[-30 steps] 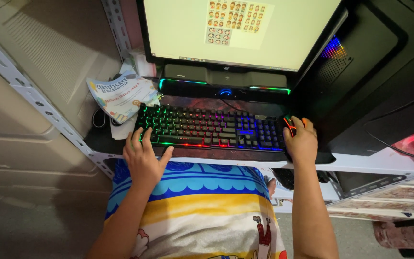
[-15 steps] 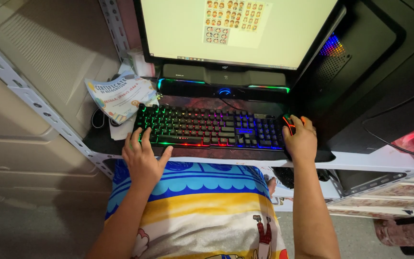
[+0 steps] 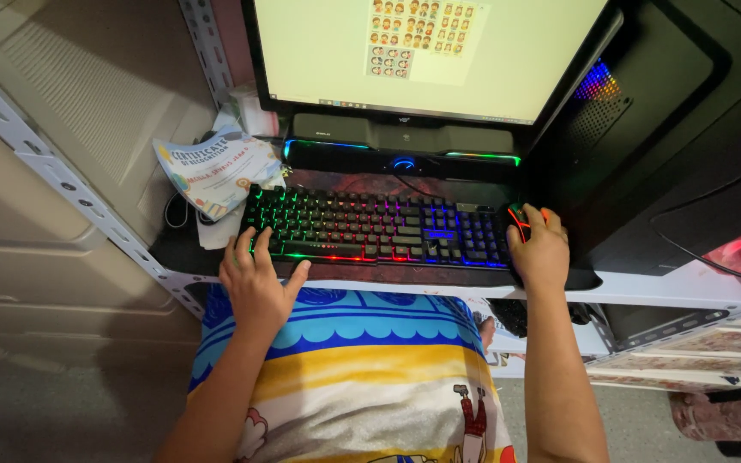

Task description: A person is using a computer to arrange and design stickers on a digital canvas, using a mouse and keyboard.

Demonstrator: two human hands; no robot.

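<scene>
A black keyboard (image 3: 379, 227) with rainbow backlit keys lies on the desk in front of a monitor (image 3: 426, 51) that shows a pale page with small pictures. My left hand (image 3: 255, 279) rests at the keyboard's near left corner, fingers spread over the edge keys. My right hand (image 3: 540, 249) covers a black mouse with red lights (image 3: 521, 216) just right of the keyboard.
A dark speaker bar (image 3: 400, 159) with coloured lights sits under the monitor. A printed paper sheet (image 3: 216, 171) leans at the left. A black computer tower (image 3: 645, 129) stands at the right. A white perforated metal rail (image 3: 53, 176) runs along the desk's left.
The view has shifted slightly. Both hands stay where they were, left at the keyboard, right on the mouse.
</scene>
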